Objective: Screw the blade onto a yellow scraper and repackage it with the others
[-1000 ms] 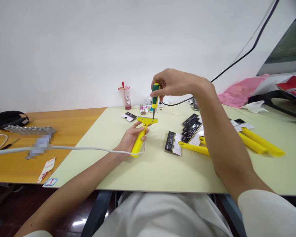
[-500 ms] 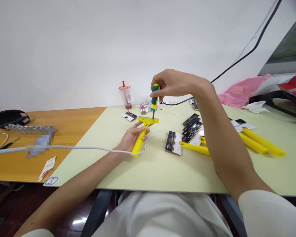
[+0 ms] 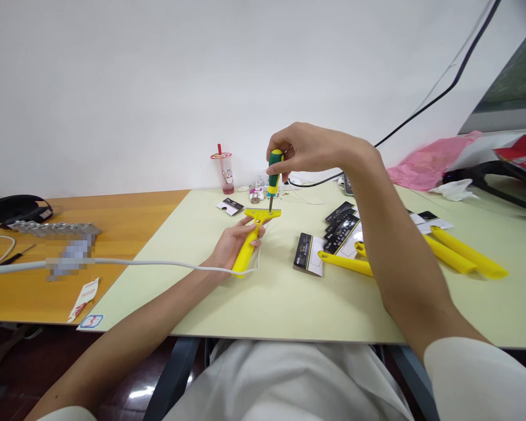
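Loose card (image 3: 230, 206): flat on the far left of the pale tabletop (image 3: 254, 316); apart from both hands.
Left hand (image 3: 231, 248): clamped around the handle of the yellow scraper (image 3: 245, 252); supports it from the left.
Yellow scraper: at centre, in the left hand; head on the far end, a thin grey strip along its far edge.
Screwdriver (image 3: 276, 168): nearly upright; tip at the right part of the scraper head.
Right hand (image 3: 304, 146): fingers together on the screwdriver's green-and-yellow grip, from above.
Fastening status: judged under way, not complete; tightening or loosening cannot be told.
Black-and-white cards (image 3: 342, 231): grouped right of centre.
Yellow handles (image 3: 469, 251): lying at right, some partly behind the right forearm; judged not in work; whether finished or pending cannot be told.
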Demonstrator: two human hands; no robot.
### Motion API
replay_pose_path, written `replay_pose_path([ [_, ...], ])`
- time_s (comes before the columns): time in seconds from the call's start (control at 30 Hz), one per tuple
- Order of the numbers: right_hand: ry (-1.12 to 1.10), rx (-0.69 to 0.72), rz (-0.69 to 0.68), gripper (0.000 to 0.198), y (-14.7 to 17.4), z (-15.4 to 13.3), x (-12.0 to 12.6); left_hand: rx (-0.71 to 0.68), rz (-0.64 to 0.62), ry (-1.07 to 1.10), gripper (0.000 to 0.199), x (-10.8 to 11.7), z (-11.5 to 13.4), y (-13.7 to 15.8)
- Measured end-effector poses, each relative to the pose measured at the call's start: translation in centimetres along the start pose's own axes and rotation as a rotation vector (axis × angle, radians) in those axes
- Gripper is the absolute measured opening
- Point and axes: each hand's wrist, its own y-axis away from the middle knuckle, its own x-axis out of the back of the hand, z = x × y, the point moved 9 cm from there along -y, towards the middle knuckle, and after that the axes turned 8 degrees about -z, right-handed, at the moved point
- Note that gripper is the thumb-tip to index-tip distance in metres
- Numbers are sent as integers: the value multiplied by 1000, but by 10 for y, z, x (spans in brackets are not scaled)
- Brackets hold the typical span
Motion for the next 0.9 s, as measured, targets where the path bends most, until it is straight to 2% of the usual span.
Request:
replay_pose_path([
  [0.27, -39, 31, -5, 30, 2, -2, 1, -1, -14, 18, 30, 1, 1, -1],
  [0.63, -17, 69, 28, 25, 10, -9, 7, -13, 1, 5, 33, -1, 2, 1],
  [0.9, -55, 87, 15, 29, 7, -9, 4, -32, -4, -27, 36, 1, 3, 0],
])
